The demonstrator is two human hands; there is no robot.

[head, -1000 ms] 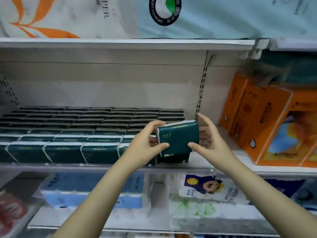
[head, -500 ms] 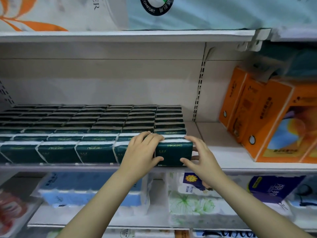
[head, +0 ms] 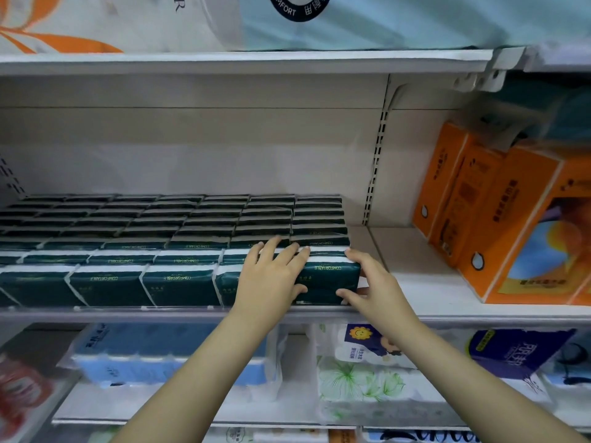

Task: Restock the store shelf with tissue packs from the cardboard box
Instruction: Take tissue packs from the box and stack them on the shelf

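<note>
A dark green tissue pack (head: pixel 329 279) stands at the right end of the front row on the white shelf (head: pixel 128 313). My left hand (head: pixel 271 276) lies over its left part, fingers across the top and thumb on the front face. My right hand (head: pixel 374 282) holds its right end, fingers at the top corner and thumb low on the front. Several rows of matching green packs (head: pixel 160 225) fill the shelf behind and to the left. The cardboard box is out of view.
Orange tissue boxes (head: pixel 511 225) stand on the same shelf to the right, with bare shelf between them and the green packs. Below are blue wrapped rolls (head: pixel 166 353), a floral white pack (head: pixel 361 382) and a purple pack (head: pixel 518 350). Large wrapped packs (head: pixel 351 20) sit on the shelf above.
The green pack went from being held up in front of the shelf down into the front row's right end. Both hands stayed on it.
</note>
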